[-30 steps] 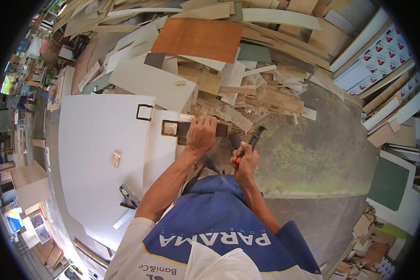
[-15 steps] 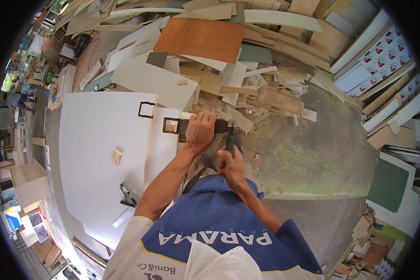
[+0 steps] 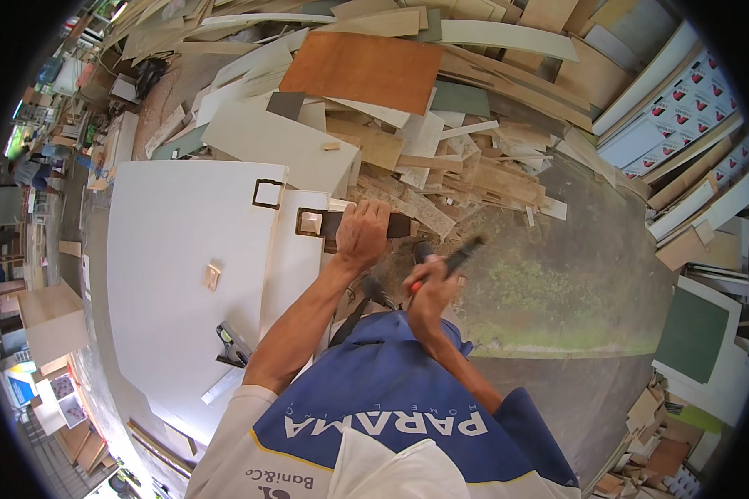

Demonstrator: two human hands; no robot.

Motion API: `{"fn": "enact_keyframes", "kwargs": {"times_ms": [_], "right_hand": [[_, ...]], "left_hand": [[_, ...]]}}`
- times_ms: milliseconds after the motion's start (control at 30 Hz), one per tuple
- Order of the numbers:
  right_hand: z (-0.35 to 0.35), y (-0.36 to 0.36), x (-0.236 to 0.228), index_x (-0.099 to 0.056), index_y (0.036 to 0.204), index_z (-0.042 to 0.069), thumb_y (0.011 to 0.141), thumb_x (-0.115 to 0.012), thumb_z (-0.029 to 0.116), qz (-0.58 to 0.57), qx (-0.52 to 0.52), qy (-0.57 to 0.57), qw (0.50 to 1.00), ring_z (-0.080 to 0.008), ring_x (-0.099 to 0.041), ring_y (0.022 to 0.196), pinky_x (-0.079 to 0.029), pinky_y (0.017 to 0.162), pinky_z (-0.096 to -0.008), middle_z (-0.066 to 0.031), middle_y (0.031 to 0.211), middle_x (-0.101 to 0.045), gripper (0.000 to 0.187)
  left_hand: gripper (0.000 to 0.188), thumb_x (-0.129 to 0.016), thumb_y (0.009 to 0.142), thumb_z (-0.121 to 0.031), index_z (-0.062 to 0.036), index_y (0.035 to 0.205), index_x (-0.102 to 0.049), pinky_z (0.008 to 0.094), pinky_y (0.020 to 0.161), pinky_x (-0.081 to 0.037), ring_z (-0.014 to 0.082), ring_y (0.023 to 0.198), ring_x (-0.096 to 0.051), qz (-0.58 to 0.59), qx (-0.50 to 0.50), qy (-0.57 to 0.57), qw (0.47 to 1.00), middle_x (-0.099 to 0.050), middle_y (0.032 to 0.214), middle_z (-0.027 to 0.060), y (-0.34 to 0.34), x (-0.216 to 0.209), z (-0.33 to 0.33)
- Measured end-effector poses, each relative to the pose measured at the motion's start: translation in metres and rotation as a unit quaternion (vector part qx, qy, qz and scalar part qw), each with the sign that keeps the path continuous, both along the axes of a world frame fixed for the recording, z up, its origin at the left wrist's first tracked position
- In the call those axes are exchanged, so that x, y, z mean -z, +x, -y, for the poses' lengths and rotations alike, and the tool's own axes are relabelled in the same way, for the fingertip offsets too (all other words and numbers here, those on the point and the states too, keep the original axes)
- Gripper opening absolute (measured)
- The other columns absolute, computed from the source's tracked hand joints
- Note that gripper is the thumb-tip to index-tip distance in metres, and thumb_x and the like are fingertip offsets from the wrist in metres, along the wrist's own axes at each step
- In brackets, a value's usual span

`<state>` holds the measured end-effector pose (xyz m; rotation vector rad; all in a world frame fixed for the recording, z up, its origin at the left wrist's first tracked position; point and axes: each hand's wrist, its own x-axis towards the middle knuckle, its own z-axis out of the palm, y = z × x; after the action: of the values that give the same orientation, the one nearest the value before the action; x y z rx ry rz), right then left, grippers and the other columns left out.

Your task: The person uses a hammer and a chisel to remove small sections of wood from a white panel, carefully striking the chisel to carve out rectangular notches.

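My left hand [image 3: 363,234] is closed over a dark bar [image 3: 399,226] that sticks out past the right edge of a white board [image 3: 293,270]. Next to the hand, a dark-rimmed square cutout [image 3: 310,221] shows pale material inside. Another dark-rimmed square [image 3: 267,193] marks the edge of the larger white panel [image 3: 183,241] alongside. In my right hand [image 3: 434,291] is a dark elongated hand tool [image 3: 466,254] with a red part near the fingers. Its dark end points up and right, apart from the bar; motion blur hides its exact kind.
A small wood piece [image 3: 213,276] and a black-and-silver tool [image 3: 234,345] lie on the panel. Beyond it, scrap boards are heaped around an orange-brown sheet [image 3: 359,71]. Concrete floor [image 3: 558,283] stretches to the right, with stacked boards [image 3: 682,108] along that side. A person [image 3: 33,173] is far left.
My right hand has moved a little right, and its tool has swung from upright beside the bar's end to slanting up and right, away from it. My left hand keeps its grip.
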<state>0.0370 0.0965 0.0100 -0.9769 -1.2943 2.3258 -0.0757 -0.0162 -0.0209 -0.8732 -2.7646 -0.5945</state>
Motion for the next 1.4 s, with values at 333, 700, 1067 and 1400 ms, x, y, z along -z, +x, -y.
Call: {"fn": "enact_keyframes", "kwargs": {"times_ms": [333, 700, 1067, 1400], "right_hand": [[0.004, 0.011, 0.014, -0.048, 0.089, 0.008, 0.099, -0.057, 0.026, 0.047, -0.141, -0.01, 0.989, -0.0121, -0.046, 0.042, -0.035, 0.036, -0.0258, -0.0017, 0.059, -0.047, 0.022], [0.018, 0.02, -0.006, -0.046, 0.095, 0.008, 0.099, -0.055, 0.022, 0.04, -0.27, -0.007, 0.962, -0.012, -0.044, 0.041, -0.036, 0.038, -0.0262, -0.0029, 0.059, -0.048, 0.017], [0.013, 0.018, -0.021, -0.049, 0.098, 0.007, 0.099, -0.055, 0.026, 0.082, -0.226, -0.047, 0.969, -0.0114, -0.044, 0.04, -0.033, 0.037, -0.0255, -0.002, 0.056, -0.05, 0.021], [0.015, 0.018, -0.024, -0.048, 0.096, 0.006, 0.101, -0.056, 0.026, 0.07, -0.186, -0.051, 0.979, -0.0121, -0.047, 0.043, -0.038, 0.039, -0.0262, -0.0025, 0.058, -0.049, 0.022]], "left_hand": [[0.023, -0.068, 0.074, -0.009, -0.0041, 0.095, -0.06, 0.0414, 0.077, -0.044, 0.0317, 0.09, -0.061, 0.01, 0.016, 0.003, 1.0, -0.062, 0.091, 0.0125, -0.001, -0.007, 0.003], [0.016, -0.062, 0.076, -0.006, -0.0037, 0.091, -0.061, 0.041, 0.079, -0.046, 0.0306, 0.089, -0.062, 0.023, 0.029, -0.007, 0.999, -0.064, 0.089, 0.0129, 0.0, -0.012, 0.008], [0.019, -0.067, 0.072, -0.005, -0.0043, 0.089, -0.059, 0.0429, 0.076, -0.047, 0.0332, 0.086, -0.061, 0.023, 0.023, 0.023, 0.999, -0.06, 0.087, 0.0123, -0.002, -0.012, 0.019], [0.014, -0.064, 0.075, -0.004, -0.0047, 0.087, -0.056, 0.0444, 0.075, -0.046, 0.0346, 0.085, -0.06, 0.022, 0.034, 0.041, 0.998, -0.06, 0.085, 0.0131, -0.004, -0.017, 0.02]]}}
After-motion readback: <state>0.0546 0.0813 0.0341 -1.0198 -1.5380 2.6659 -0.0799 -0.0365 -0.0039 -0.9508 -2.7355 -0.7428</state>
